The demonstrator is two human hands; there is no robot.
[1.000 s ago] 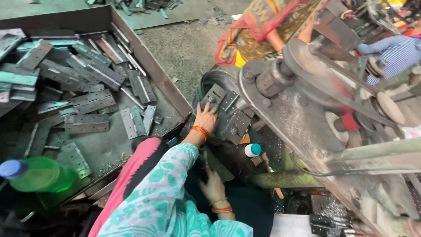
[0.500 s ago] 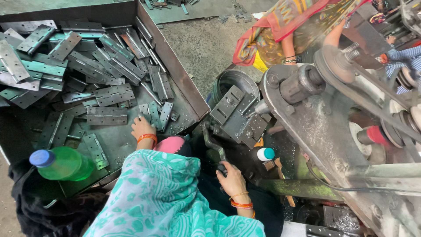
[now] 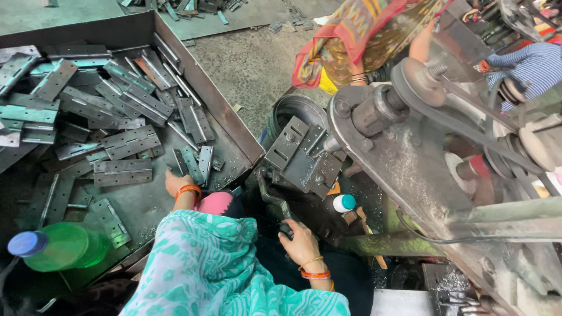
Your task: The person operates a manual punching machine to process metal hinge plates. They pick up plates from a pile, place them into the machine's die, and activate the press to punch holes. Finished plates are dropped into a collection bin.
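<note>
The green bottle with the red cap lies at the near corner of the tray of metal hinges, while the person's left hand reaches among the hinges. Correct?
Not quite. In the head view the green bottle has a blue cap, not red. The rest holds: it lies at the near corner of the tray, and the left hand reaches among the hinges.

Bare tray floor open beside left hand; hinge pile crowds rest; machine blocks right.

At about eight o'clock from my left hand a green plastic bottle with a blue cap lies on its side. At about one o'clock from my right hand is a small white bottle with a teal cap.
</note>
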